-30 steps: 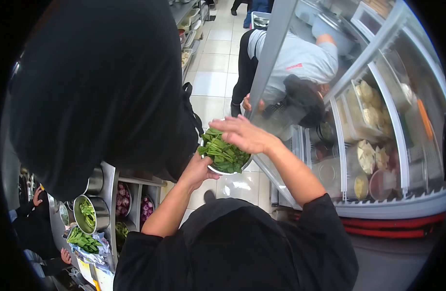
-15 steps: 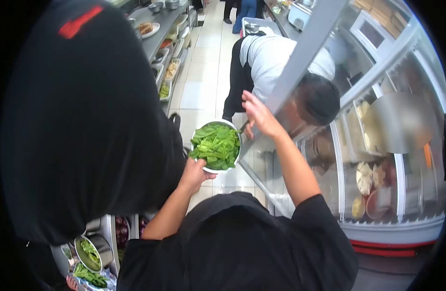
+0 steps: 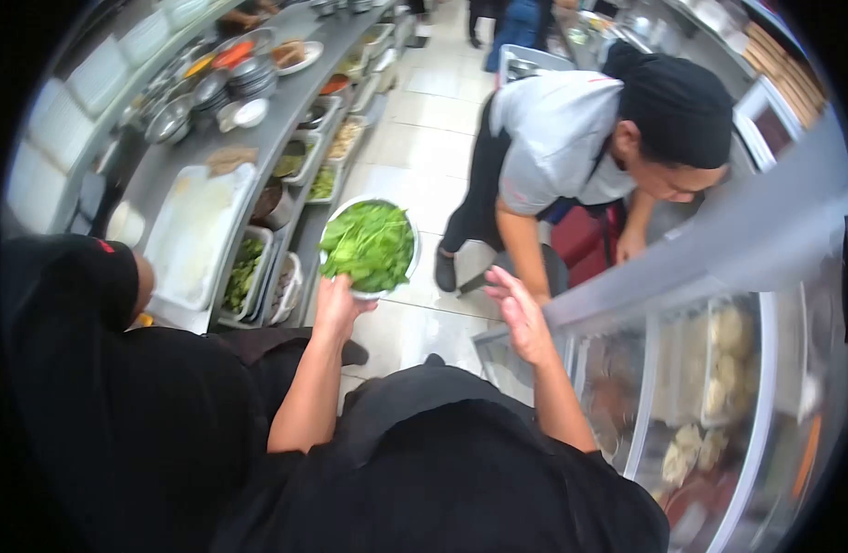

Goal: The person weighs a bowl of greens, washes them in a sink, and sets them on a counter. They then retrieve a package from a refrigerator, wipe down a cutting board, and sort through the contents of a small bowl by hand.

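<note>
My left hand [image 3: 336,309] grips the near edge of a round white bowl [image 3: 415,251], thumb over the rim. Chopped green leaves [image 3: 369,244] are heaped in the bowl, which I hold out over the tiled floor. My right hand [image 3: 524,318] is raised with its fingers stretched out and nothing in it. It is close to the frame of a glass fridge door [image 3: 645,295], whose edge runs from beside my fingers to the upper right.
A bending co-worker [image 3: 571,138] in a light shirt stands ahead on the right. Another person in black [image 3: 166,415] is close on my left. A steel counter [image 3: 290,111] carries a white tray [image 3: 198,221] and bowls. Food tubs [image 3: 346,138] fill the shelf below it.
The bowl has moved left in view, along with my left hand. My right hand is lower. The co-worker has straightened somewhat, and the person on the left is farther down, uncovering the counter.
</note>
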`<state>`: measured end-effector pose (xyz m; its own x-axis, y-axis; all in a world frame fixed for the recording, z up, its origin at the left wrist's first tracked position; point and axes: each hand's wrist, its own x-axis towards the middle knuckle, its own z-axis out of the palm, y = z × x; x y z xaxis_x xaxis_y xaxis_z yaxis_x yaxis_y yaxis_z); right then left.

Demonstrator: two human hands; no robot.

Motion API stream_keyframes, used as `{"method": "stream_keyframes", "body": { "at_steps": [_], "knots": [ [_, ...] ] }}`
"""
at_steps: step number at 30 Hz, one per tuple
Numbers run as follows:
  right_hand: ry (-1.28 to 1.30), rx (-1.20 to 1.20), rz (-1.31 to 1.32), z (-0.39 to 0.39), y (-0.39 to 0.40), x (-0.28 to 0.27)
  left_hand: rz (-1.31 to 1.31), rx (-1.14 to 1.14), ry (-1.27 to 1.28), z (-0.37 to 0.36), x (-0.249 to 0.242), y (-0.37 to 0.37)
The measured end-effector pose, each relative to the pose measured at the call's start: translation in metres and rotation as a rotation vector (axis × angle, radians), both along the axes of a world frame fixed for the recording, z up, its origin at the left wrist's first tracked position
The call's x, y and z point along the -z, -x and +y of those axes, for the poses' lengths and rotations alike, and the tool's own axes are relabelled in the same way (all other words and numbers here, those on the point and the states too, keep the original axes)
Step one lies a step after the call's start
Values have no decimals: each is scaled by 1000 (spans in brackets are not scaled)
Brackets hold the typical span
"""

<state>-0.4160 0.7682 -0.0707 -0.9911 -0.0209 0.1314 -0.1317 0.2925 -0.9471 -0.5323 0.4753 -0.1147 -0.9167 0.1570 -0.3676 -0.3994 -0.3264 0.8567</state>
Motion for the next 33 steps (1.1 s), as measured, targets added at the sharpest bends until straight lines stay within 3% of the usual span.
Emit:
{"method": "stream_keyframes", "body": {
  "at_steps": [2,4,10,12,18,21,26,28,33],
  "knots": [
    [-23,30,-40,7,3,10,-19,-122,21,-1,-4,31],
    [-60,36,-43,17,10,21,-23,-91,78,-17,-22,63],
    [21,124,-149,30,20,105,-36,-121,206,-95,-4,162],
    [39,107,-238,21,33,114,-30,-188,241,-120,-23,195],
    [-55,25,-436,-24,105,128,7,-354,390,-211,-58,285],
    [-101,-43,-465,-42,155,168,71,-357,502,-261,-62,335],
    [-272,-180,-489,-91,282,133,64,-402,636,-318,-80,433],
    [-418,-210,-341,-110,329,115,41,-406,658,-334,-87,472],
    [-384,-141,-292,-138,409,106,72,-394,614,-352,-95,561]
  ]
}}
